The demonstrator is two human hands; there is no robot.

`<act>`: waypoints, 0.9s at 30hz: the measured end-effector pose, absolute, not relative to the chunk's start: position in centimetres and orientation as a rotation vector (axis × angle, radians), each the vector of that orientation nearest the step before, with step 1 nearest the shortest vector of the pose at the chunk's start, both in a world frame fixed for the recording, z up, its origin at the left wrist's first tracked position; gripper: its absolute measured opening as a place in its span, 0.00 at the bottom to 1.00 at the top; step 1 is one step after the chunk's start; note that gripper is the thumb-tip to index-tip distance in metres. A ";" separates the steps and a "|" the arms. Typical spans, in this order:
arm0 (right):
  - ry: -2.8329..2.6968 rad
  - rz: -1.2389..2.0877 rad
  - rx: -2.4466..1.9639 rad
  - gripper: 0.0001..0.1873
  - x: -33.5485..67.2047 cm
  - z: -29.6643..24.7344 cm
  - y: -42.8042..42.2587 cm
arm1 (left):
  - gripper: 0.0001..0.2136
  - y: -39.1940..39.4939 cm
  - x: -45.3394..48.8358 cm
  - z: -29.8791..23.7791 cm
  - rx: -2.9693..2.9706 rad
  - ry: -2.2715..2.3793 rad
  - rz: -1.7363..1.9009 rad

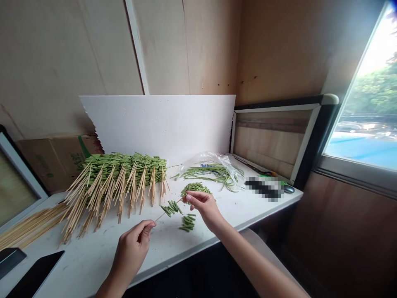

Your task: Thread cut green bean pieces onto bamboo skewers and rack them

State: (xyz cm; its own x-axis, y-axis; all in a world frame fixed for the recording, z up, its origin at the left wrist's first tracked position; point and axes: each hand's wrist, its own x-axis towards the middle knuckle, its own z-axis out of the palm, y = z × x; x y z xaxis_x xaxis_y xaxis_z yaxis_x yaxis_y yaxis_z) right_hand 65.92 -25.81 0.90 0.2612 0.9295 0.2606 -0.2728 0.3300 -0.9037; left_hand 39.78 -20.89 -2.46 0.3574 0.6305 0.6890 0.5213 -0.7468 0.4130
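Observation:
My left hand [133, 247] pinches the near end of a thin bamboo skewer [160, 216] that carries several short green bean pieces [171, 207]. My right hand [202, 204] is closed at the skewer's far tip, fingers pinched there; whether a bean piece is in them is hidden. Just below the skewer, a small cluster of cut bean pieces [187, 222] lies on the white table [93, 256]. A larger heap of cut pieces [196, 188] sits just beyond my right hand.
A big pile of finished bean skewers [118, 182] covers the table's left half, loose bare skewers [27, 227] at far left. A plastic bag with long whole beans [214, 170] lies at the back right. White board [161, 124] stands behind; dark flat objects [34, 275] sit near left.

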 end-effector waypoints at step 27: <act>-0.958 0.956 -0.899 0.16 65.9 0.5 -25.5 | 0.14 -21.1 39.7 -2.1 2.478 1.048 1.351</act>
State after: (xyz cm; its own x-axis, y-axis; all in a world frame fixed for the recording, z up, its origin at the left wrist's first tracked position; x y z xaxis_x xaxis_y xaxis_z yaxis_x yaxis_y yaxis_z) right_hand 65.92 -25.51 0.46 0.2690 0.9312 0.2459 -0.2439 0.3129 -0.9179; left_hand 39.65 -21.13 -2.15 0.3578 0.6287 0.6904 0.5119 -0.7504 0.4181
